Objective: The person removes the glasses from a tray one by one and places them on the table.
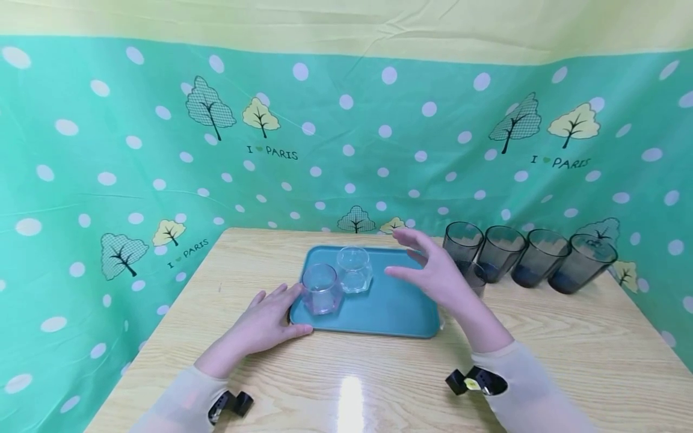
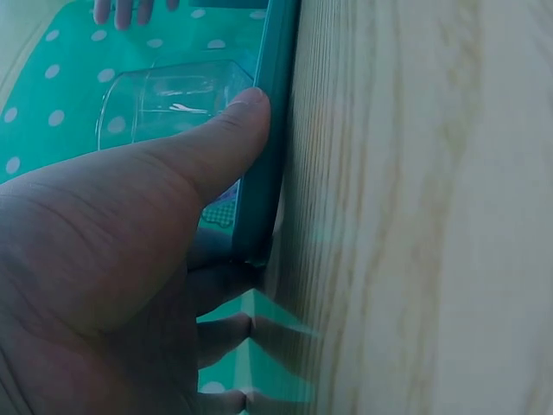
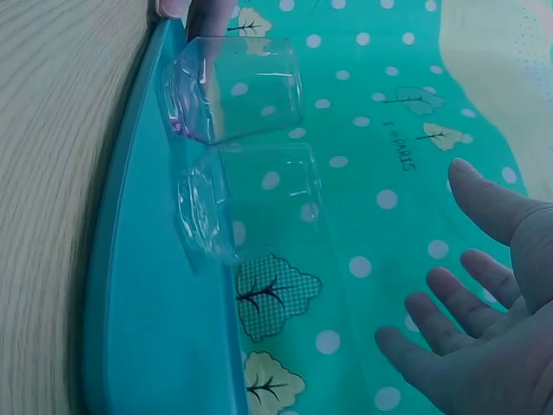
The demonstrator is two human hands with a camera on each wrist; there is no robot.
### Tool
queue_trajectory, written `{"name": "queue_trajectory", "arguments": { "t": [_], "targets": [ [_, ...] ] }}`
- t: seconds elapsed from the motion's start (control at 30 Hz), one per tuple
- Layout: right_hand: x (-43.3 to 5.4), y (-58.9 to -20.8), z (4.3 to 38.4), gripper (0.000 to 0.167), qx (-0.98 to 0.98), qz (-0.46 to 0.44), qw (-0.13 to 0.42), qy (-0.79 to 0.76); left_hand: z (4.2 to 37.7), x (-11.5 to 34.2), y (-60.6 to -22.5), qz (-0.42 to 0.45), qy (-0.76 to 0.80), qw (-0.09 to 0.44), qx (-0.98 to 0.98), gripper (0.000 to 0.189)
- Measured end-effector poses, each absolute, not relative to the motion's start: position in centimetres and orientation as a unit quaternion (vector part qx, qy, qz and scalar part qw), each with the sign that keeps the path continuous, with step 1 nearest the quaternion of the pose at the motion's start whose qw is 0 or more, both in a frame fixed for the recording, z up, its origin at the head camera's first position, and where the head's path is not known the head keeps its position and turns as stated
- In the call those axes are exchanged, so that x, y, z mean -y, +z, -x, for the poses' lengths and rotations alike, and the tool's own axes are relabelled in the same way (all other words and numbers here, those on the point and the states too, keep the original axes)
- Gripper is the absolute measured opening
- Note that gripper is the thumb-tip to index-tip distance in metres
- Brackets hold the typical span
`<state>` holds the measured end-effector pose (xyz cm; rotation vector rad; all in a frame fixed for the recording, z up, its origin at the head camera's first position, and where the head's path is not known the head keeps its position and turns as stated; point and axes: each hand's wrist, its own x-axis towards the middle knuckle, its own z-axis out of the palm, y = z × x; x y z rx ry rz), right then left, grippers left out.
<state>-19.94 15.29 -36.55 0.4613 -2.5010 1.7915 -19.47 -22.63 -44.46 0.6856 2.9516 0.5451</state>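
A blue-green tray (image 1: pixel 390 307) lies on the table, with two clear glasses, one (image 1: pixel 322 291) at its left side and another (image 1: pixel 354 270) just behind and to the right. My left hand (image 1: pixel 271 322) rests at the tray's front left corner. Its thumb touches the front rim, seen closely in the left wrist view, and its fingers lie along the left side, beside the nearer glass. Above the tray's right part hovers my right hand (image 1: pixel 428 264), fingers spread and bent a little, holding nothing. The right wrist view shows both glasses upright on the tray, apart from that hand.
Several dark grey tumblers (image 1: pixel 503 252) stand in a row at the table's back right. One more glass (image 1: pixel 477 278) is partly hidden behind my right forearm. A green dotted cloth (image 1: pixel 335 132) hangs behind the wooden table (image 1: pixel 379 373).
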Motion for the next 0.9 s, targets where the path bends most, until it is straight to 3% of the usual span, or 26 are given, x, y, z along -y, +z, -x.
{"name": "queue_trajectory", "arguments": {
  "t": [0.9],
  "targets": [
    [-10.0,-40.9,23.8,0.090,0.786,-0.141,-0.049,0.600,19.6,22.6,-44.7,-0.220,0.174,0.033,-0.959,0.096]
  ]
}}
